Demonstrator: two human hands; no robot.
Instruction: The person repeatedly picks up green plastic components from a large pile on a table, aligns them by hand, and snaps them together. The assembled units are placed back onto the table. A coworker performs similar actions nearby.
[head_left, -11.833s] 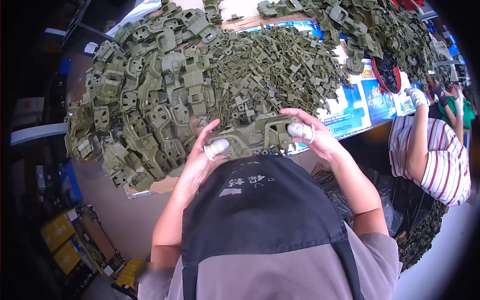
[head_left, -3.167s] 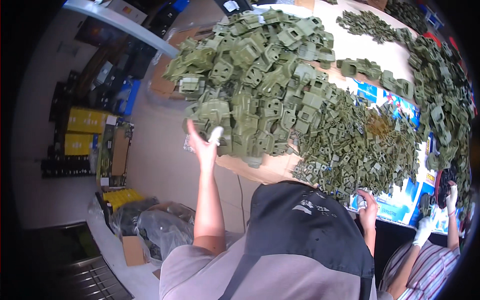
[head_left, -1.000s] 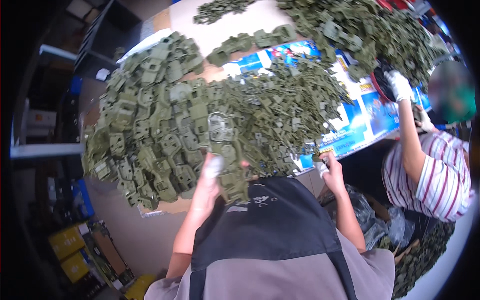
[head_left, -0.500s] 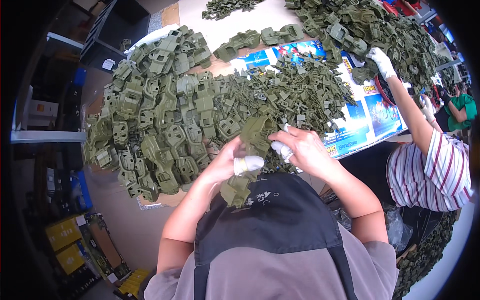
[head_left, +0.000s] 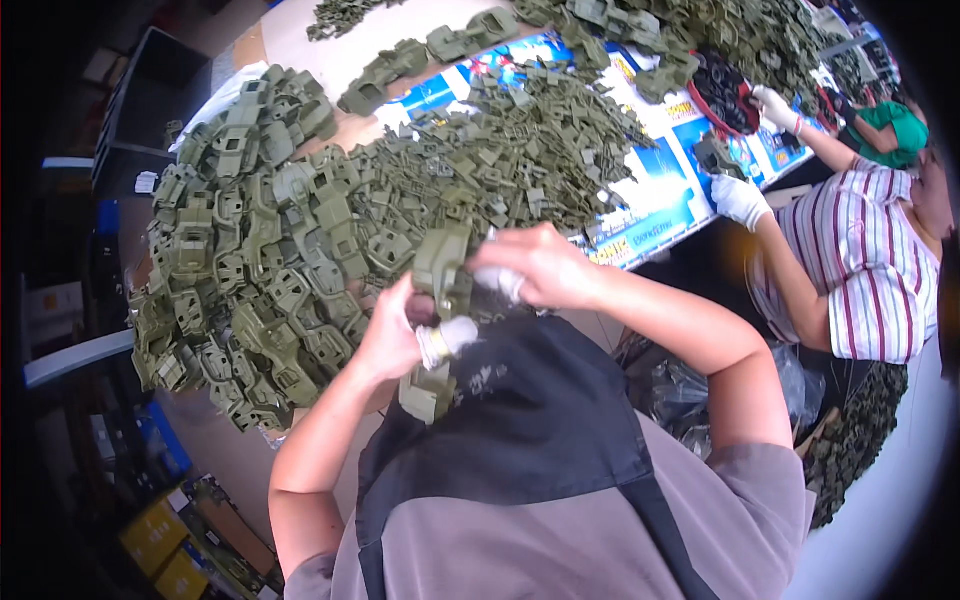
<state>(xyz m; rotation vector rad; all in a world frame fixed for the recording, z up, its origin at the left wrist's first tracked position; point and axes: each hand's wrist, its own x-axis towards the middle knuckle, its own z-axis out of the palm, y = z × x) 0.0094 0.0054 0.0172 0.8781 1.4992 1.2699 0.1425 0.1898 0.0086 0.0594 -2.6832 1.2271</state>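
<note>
one olive-green piece [head_left: 438,256] | long, angular, matte | in left hand [head_left: 390,338]

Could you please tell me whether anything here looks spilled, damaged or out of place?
Nothing clearly stands out. The large green shells lie heaped at left, the small green parts strewn loosely beside them, the kinds mostly separate. The held shell is blurred, so I cannot judge fine damage.
</note>
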